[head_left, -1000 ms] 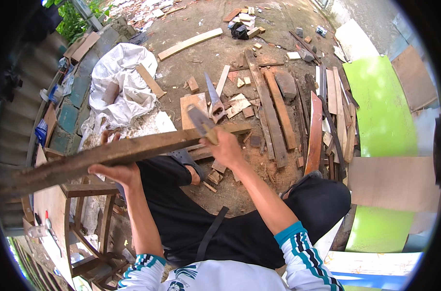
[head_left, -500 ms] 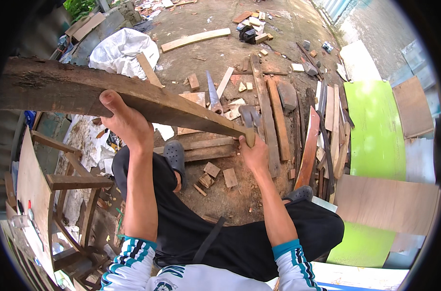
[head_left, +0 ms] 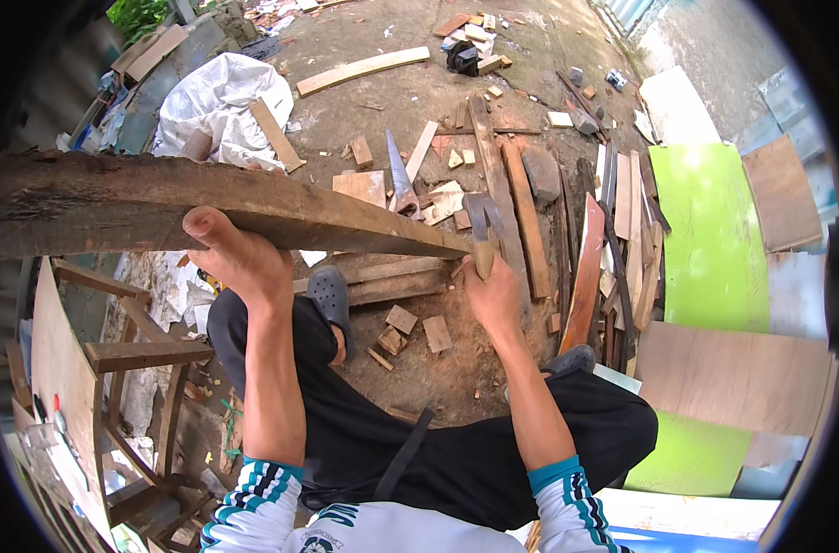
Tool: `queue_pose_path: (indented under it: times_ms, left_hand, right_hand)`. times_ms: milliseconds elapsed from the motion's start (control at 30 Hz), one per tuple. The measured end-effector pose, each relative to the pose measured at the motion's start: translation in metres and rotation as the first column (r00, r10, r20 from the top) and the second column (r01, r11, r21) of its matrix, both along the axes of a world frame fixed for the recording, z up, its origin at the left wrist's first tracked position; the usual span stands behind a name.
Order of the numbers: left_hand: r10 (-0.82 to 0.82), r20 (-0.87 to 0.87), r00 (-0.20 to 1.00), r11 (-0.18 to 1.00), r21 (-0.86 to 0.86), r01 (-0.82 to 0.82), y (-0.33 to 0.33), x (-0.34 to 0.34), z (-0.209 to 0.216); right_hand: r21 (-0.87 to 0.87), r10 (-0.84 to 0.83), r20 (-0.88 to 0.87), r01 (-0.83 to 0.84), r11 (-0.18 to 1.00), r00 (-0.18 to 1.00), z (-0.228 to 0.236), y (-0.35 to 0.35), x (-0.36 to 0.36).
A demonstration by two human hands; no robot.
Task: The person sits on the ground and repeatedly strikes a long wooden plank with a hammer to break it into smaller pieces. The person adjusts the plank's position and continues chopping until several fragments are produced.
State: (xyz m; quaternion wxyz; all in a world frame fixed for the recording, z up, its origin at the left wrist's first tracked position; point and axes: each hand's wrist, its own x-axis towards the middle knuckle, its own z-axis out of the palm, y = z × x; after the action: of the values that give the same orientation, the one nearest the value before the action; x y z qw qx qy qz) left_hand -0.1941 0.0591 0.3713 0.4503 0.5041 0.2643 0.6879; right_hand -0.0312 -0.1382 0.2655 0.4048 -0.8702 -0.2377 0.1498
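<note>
My left hand (head_left: 240, 258) grips the lower edge of a long, weathered wooden plank (head_left: 161, 198), which I hold up across the left half of the view. The plank tapers to a point on the right. My right hand (head_left: 493, 297) is closed on the wooden handle of a hatchet (head_left: 481, 221), whose dark blade sits right at the plank's tapered tip. I am crouching over a dirt floor, with my knees in black trousers and dark clogs (head_left: 329, 293) below the plank.
A hand saw (head_left: 399, 175) and several wood offcuts lie on the dirt ahead. Long boards (head_left: 528, 207) are stacked to the right, beside green panels (head_left: 710, 230) and a plywood sheet (head_left: 733, 373). A white sack (head_left: 217, 106) lies far left and a wooden frame (head_left: 115, 355) stands near left.
The plank has been lifted and swung closer to the camera, its left end rising. My left hand shifted along its edge. My right hand stays at the plank's right tip with the hatchet.
</note>
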Motion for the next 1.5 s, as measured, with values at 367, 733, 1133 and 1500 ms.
queue_pose_path:
  times_ms: [367, 733, 1133, 1500]
  left_hand:
    - [-0.03, 0.025, 0.999, 0.998, -0.05, 0.031, -0.001, -0.004, -0.004]
    - [0.019, 0.015, 1.0, 0.995, -0.102, -0.017, 0.005, -0.007, -0.011]
    - [0.131, 0.061, 0.989, 0.967, -0.228, -0.114, 0.013, -0.005, -0.006]
    - [0.104, 0.026, 0.994, 0.965, -0.243, -0.095, 0.012, 0.001, 0.0]
  right_hand:
    - [-0.077, 0.061, 0.029, -0.059, 0.995, 0.998, -0.029, 0.004, -0.002]
    - [-0.141, -0.025, -0.017, 0.022, 0.99, 1.0, -0.093, -0.018, 0.007]
    - [-0.169, -0.049, -0.027, 0.043, 0.985, 0.998, -0.112, -0.011, 0.006]
    - [-0.018, -0.034, -0.07, 0.033, 0.999, 0.997, -0.097, -0.016, -0.007]
